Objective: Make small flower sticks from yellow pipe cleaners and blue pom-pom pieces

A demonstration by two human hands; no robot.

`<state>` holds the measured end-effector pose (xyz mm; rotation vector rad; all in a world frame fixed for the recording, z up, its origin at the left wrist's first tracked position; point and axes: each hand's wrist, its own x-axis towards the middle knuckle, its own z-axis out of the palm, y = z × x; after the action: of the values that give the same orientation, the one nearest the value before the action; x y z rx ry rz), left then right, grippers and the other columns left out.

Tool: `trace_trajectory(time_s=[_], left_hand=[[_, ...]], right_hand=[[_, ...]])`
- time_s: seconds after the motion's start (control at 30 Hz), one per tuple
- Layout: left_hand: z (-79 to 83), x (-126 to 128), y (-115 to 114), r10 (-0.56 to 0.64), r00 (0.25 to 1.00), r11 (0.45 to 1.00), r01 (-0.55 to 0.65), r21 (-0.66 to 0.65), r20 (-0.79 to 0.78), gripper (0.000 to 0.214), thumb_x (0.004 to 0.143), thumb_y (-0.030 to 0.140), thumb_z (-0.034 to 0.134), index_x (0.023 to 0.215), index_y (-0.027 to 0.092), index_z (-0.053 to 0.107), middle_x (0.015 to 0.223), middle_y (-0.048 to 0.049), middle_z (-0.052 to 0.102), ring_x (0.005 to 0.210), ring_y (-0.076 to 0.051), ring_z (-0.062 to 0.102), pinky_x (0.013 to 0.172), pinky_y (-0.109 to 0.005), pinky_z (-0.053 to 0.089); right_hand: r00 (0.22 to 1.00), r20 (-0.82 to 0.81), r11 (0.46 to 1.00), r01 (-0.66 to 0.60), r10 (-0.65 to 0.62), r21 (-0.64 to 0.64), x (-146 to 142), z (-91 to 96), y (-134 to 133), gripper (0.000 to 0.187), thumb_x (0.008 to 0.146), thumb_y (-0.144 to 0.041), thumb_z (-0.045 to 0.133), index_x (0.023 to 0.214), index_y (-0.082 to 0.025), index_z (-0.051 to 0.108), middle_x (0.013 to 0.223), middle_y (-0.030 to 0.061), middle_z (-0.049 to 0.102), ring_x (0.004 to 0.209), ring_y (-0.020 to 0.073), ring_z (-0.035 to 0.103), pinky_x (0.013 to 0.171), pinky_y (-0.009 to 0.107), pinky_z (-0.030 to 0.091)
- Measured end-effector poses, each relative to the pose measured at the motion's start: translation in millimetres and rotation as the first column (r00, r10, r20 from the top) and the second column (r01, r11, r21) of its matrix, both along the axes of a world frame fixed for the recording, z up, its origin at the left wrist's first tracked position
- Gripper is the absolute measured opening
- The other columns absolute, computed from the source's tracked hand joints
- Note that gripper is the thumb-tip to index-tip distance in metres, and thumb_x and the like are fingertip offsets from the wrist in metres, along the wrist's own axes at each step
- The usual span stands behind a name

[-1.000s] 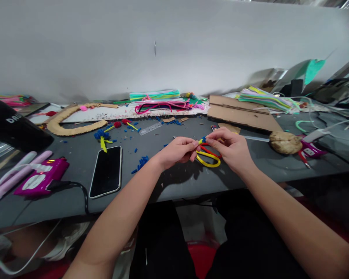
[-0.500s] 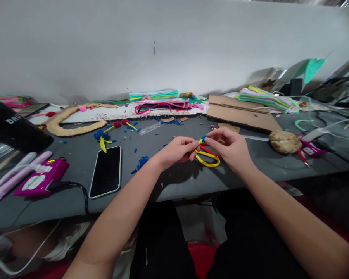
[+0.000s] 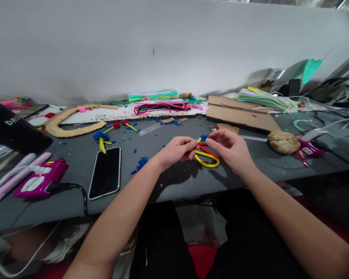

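Note:
My left hand (image 3: 182, 149) is closed in a pinch on the yellow stem of a small blue-and-yellow pipe-cleaner flower (image 3: 203, 138). At the flower's blue tip, the thumb and fingers of my right hand (image 3: 228, 149) are pinched together against its right edge. Just beneath both hands lies a pair of scissors with yellow and red handles (image 3: 208, 164); its blades are hidden. A larger blue pipe-cleaner flower with yellow leaves (image 3: 101, 136) rests to the left, behind a phone (image 3: 105, 172). Clipped blue pipe-cleaner bits (image 3: 141, 163) form a small heap left of my hands.
A black bottle (image 3: 14, 126) and a magenta device (image 3: 43, 180) with cables stand at left. Behind are a curved cardboard piece (image 3: 61, 131), a clear ruler (image 3: 149, 130), pipe-cleaner bundles (image 3: 154, 95) and cardboard (image 3: 241, 112). A brown lump (image 3: 282, 142) sits at right.
My right fingertips have shifted slightly right, so more of the blue tip shows between the hands. My left hand keeps its pinch on the stem.

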<state>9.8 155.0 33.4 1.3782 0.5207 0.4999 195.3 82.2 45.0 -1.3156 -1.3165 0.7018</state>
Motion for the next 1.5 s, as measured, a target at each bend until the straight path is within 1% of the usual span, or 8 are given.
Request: trace_trajectory(time_s=[0.23,0.57,0.77,0.93,1.17,1.27,1.37,1.5], left_hand=[[0.6,-1,-1,-0.021,1.000,0.998,0.023,0.055,-0.022,0.034,0.091,0.048,0.055,0.085,0.014,0.058,0.059,0.0028,0.051,0.046,-0.004,0.033,0.045,-0.018,0.022],[0.7,-3,-1,-0.039,0.999,0.992,0.040,0.116,-0.017,0.033,0.092,0.046,0.053,0.083,0.015,0.057,0.059,0.0031,0.050,0.048,-0.005,0.035,0.046,-0.018,0.023],[1.1,-5,-1,-0.050,0.998,0.996,0.052,0.074,-0.030,0.033,0.091,0.047,0.054,0.083,0.015,0.057,0.057,0.0035,0.048,0.047,-0.005,0.034,0.045,-0.018,0.021],[2.4,-4,0,-0.024,1.000,0.999,0.025,0.024,-0.017,0.031,0.091,0.045,0.055,0.084,0.015,0.057,0.056,0.0041,0.048,0.045,-0.004,0.032,0.043,-0.018,0.020],[4.4,-4,-2,-0.018,1.000,1.000,0.018,0.006,-0.023,0.031,0.092,0.044,0.055,0.082,0.015,0.056,0.055,0.0044,0.047,0.044,-0.004,0.031,0.042,-0.018,0.019],[4.7,-5,-2,-0.015,0.999,1.000,0.016,0.024,-0.033,0.032,0.092,0.044,0.055,0.082,0.014,0.057,0.054,0.0045,0.046,0.045,-0.004,0.032,0.042,-0.017,0.020],[4.2,-5,-2,-0.011,0.999,1.000,0.012,0.027,-0.030,0.033,0.092,0.046,0.055,0.083,0.014,0.058,0.054,0.0046,0.046,0.045,-0.004,0.032,0.042,-0.017,0.020],[3.8,-3,-2,0.013,0.999,1.000,-0.012,0.025,-0.029,0.034,0.091,0.047,0.055,0.085,0.015,0.059,0.055,0.0048,0.046,0.044,-0.004,0.032,0.042,-0.017,0.020]], right_hand=[[1.000,-0.001,1.000,-0.027,0.027,0.006,0,-10.1,7,0.033,0.073,-0.043,0.079,0.096,-0.022,0.068,0.085,0.0036,0.069,0.079,0.0180,0.065,0.074,0.032,0.056],[0.992,-0.096,0.996,-0.080,0.075,-0.049,-1,-5.2,5,0.032,0.072,-0.040,0.081,0.094,-0.021,0.070,0.089,0.0043,0.072,0.080,0.0176,0.068,0.076,0.033,0.058],[0.991,-0.108,0.994,-0.089,0.081,-0.069,0,-6.0,6,0.032,0.070,-0.041,0.082,0.092,-0.021,0.071,0.087,0.0038,0.073,0.076,0.0173,0.068,0.071,0.031,0.058],[0.987,-0.140,0.993,-0.089,0.077,-0.077,1,-4.3,7,0.029,0.072,-0.042,0.080,0.092,-0.022,0.072,0.087,0.0034,0.074,0.071,0.0156,0.067,0.066,0.029,0.057],[0.995,-0.054,0.995,-0.084,0.081,-0.056,-1,-0.4,5,0.029,0.075,-0.041,0.078,0.096,-0.022,0.073,0.091,0.0045,0.074,0.079,0.0181,0.069,0.070,0.031,0.057],[0.999,-0.022,0.999,-0.032,0.031,-0.023,-3,-2.2,5,0.029,0.073,-0.040,0.079,0.092,-0.021,0.071,0.084,0.0035,0.073,0.075,0.0174,0.067,0.067,0.030,0.056],[0.995,0.043,0.995,0.092,-0.094,0.049,-6,-4.4,6,0.028,0.068,-0.039,0.083,0.083,-0.021,0.067,0.072,0.0010,0.068,0.062,0.0146,0.062,0.058,0.028,0.052],[0.973,0.148,0.980,0.157,-0.175,0.123,-13,-4.4,4,0.021,0.075,-0.039,0.077,0.077,-0.020,0.069,0.067,0.0014,0.066,0.057,0.0140,0.060,0.054,0.027,0.049]])
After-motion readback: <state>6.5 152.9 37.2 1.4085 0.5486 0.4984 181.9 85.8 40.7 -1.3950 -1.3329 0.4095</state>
